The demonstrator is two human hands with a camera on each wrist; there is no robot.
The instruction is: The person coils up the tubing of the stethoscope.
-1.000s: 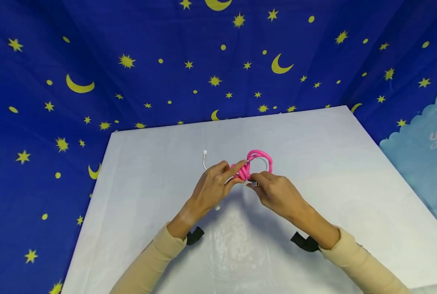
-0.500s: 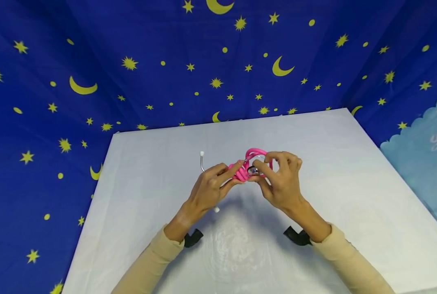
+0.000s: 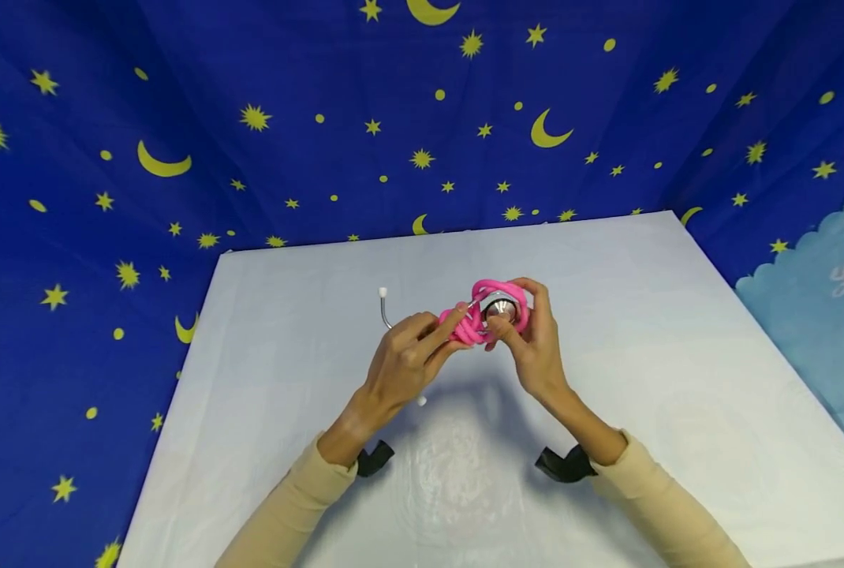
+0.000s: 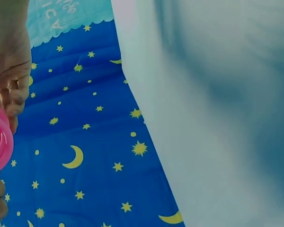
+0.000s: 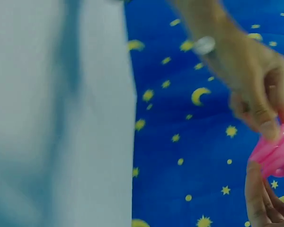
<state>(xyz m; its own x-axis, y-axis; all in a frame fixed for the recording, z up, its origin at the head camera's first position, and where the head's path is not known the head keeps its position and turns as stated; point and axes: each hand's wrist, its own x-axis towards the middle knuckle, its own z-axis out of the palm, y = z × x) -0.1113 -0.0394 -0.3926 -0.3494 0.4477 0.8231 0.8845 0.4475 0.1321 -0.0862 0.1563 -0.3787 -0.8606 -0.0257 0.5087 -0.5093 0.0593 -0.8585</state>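
A stethoscope with pink tubing [image 3: 468,326] wound into a coiled bundle is held up above the table in the head view. My left hand [image 3: 409,355] pinches the wound tubing between thumb and fingers. Its metal ear tubes stick out beyond that hand, one white ear tip [image 3: 382,293] above it and another below. My right hand [image 3: 539,347] grips the right-hand loop, its thumb on the round metal chest piece [image 3: 501,310], which sits inside the loop. The pink tubing [image 5: 273,153] shows between both hands in the right wrist view.
A white-covered table [image 3: 287,300] lies under the hands. Behind it hangs a blue cloth [image 3: 323,118] with yellow moons and stars. A light blue panel with white lettering [image 3: 819,292] is at the right. Black straps [image 3: 565,464] show at both wrists.
My right hand has moved up and around the loop's right side, its fingers spreading then closing on it. The chest piece now shows face-on inside the loop. The left hand keeps its pinch.
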